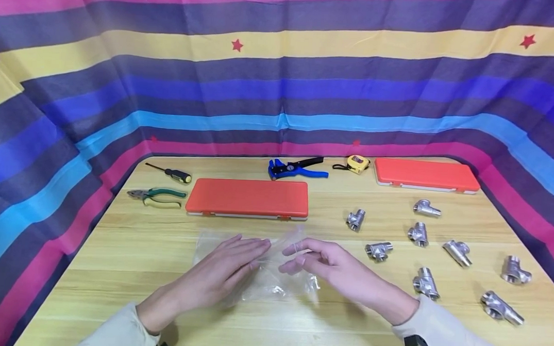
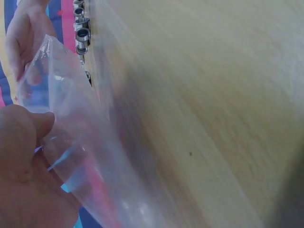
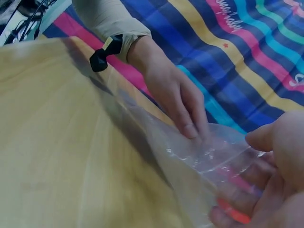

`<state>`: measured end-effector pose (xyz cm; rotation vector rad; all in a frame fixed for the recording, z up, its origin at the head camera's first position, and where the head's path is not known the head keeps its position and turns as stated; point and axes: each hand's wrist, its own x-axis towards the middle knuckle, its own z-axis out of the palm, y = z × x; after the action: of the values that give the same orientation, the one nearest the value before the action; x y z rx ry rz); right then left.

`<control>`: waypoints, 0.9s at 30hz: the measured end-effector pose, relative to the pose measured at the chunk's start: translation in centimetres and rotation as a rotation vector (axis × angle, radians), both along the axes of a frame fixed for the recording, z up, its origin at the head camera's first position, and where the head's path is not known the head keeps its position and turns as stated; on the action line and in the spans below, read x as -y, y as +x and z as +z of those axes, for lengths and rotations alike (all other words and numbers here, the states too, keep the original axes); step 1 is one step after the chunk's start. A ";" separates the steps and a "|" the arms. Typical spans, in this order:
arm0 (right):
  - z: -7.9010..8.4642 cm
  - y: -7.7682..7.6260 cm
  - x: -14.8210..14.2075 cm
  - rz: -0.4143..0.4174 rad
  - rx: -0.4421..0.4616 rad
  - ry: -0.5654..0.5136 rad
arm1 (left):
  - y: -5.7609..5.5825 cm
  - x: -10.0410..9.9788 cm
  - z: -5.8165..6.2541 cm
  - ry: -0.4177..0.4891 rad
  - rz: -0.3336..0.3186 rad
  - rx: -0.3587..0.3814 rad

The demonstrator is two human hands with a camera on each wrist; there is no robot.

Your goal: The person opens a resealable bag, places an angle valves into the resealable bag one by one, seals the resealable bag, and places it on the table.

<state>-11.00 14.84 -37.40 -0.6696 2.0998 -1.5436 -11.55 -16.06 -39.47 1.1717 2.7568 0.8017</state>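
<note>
A clear plastic bag [image 1: 276,289] lies crumpled on the table in front of me, one side lifted between my hands. My left hand [image 1: 222,266] holds the bag's edge between thumb and fingers, as the right wrist view shows. From the other side, my right hand [image 1: 342,271] has its fingers curved around the bag's edge. In the right wrist view the film [image 3: 213,156] passes between that thumb and the fingers, which show through it. The bag looks flat, with nothing visible inside.
Several metal tee fittings [image 1: 425,282] are scattered on the right. Red-lidded cases [image 1: 248,197] lie behind the bag and at the back right [image 1: 425,174]. Pliers [image 1: 160,194], a screwdriver [image 1: 172,173], a blue wire stripper [image 1: 298,169] and a tape measure [image 1: 357,164] line the back.
</note>
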 end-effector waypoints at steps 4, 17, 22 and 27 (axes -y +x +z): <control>0.8 -0.3 -1.9 -0.085 -0.191 0.108 | -0.1 0.1 -0.1 -0.002 0.010 0.018; -0.4 -2.1 -14.7 -0.236 -0.469 0.559 | -0.8 1.4 -0.2 -0.022 0.022 0.095; -1.7 -2.2 -16.9 -0.205 -0.485 0.599 | -1.0 1.6 -0.4 -0.017 0.011 0.086; -2.3 -2.6 -17.3 -0.186 -0.451 0.652 | -1.2 1.6 -0.4 -0.010 0.003 0.081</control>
<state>-13.55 32.17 -39.69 -0.6210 2.8579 -0.7216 -12.71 -17.65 -39.83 1.1084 2.6945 0.8155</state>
